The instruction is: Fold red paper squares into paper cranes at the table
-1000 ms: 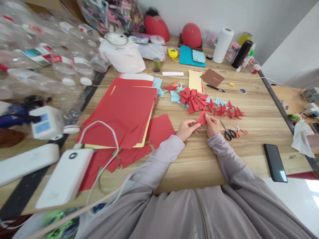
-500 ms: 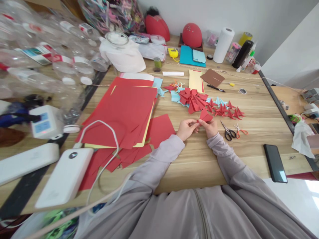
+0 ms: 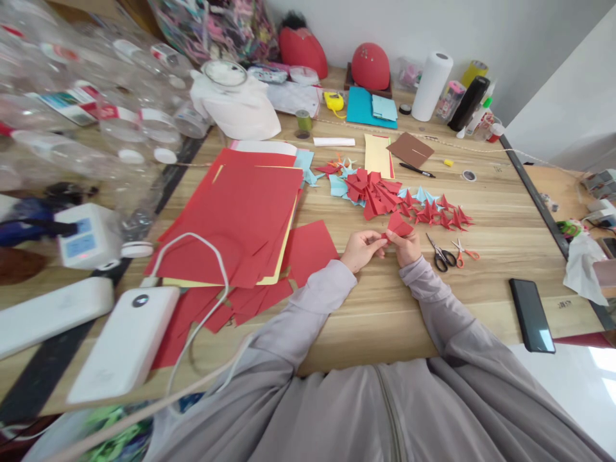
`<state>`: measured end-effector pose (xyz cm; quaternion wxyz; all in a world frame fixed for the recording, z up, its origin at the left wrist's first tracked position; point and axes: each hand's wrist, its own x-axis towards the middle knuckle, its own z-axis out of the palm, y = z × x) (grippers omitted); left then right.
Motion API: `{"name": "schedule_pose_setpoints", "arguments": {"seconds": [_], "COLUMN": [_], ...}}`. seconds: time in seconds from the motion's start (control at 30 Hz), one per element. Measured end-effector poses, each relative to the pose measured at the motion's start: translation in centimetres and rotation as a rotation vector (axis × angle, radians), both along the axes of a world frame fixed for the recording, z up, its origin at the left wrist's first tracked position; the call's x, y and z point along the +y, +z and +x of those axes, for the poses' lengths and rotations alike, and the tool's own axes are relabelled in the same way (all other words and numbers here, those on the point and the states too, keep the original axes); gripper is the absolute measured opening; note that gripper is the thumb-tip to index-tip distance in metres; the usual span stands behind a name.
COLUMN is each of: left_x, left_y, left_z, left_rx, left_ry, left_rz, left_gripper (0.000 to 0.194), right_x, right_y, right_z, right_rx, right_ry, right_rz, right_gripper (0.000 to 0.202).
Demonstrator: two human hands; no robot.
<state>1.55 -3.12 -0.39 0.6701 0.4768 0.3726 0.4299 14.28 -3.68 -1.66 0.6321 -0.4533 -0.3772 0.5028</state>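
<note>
Step in hand, as far as it can be judged: shaping a fold in a small red paper pc, w/ both hands on it. L hand: thumb & index closed, no visible gap, pinching the pc's near-left end. R hand: thumb pressed on the lower part, fingers curled behind, also closed; fingers behind are hidden, so exact hold there can't be told. The pc sits btwn the fingertips, a flap fanning up & out past the R thumb, above the table.

Next move prob. calls for edges kept lined up, L pinch firm as anchor, R thumb run along the crease w/ light, even pressure. Main risk: layers slipping & the fold going skew; thin paper would keep a wrong crease. Fold detail too small to check.

Just beyond the grip: pile of folded red pcs, w/ pointed red pcs & light-blue pcs trailing off to the right. Right of grip, near R hand: black-handled scissors, then orange-handled scissors, both lying untouched. Left of grip, past L wrist: loose red sheet beside the big red sheet stack.
</note>
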Motion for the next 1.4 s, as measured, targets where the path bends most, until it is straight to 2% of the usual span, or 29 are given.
{"name": "schedule_pose_setpoints", "arguments": {"seconds": [0.3, 0.47, 0.67, 0.77, 0.93, 1.0, 1.13, 1.3, 1.4], "left_x": [-0.1, -0.1, 0.1, 0.3, 0.4, 0.5, 0.6, 0.5, 0.5], "left_y": [0.1, 0.1, -0.1, -0.4, -0.6, -0.7, -0.9, -0.8, -0.6], "left_z": [0.0, 0.1, 0.0, -0.1, -0.1, -0.1, -0.1, -0.1, -0.1], "left_rx": [0.017, 0.009, -0.018, -0.038, -0.024, -0.024, -0.035, -0.034, -0.016], "left_ry": [0.032, 0.019, 0.041, 0.078, 0.097, 0.092, 0.079, 0.083, 0.087], "left_rz": [0.026, 0.017, -0.025, -0.045, -0.032, -0.035, -0.039, -0.058, -0.049], "left_gripper": [0.029, 0.028, 0.027, 0.029, 0.029, 0.029, 0.03, 0.031, 0.031], "right_x": [0.0, 0.5, 1.4, 1.4, 0.8, 0.7, 0.9, 1.5, 1.4], "right_y": [0.3, 0.3, 0.3, 0.4, 0.1, -0.2, -0.4, 0.4, 0.6], "right_z": [-0.5, -0.6, 0.9, 1.2, 0.6, 0.5, 0.6, 1.1, 1.4], "right_rx": [0.064, 0.053, 0.109, 0.128, -0.112, -0.135, -0.034, 0.17, 0.211], "right_ry": [0.008, -0.12, -0.247, -0.219, -0.045, -0.031, -0.059, -0.168, -0.125], "right_rz": [-0.012, -0.07, -0.052, -0.052, -0.044, -0.046, -0.049, -0.087, -0.075], "right_gripper": [0.024, 0.037, 0.046, 0.044, 0.031, 0.029, 0.035, 0.039, 0.045]}}
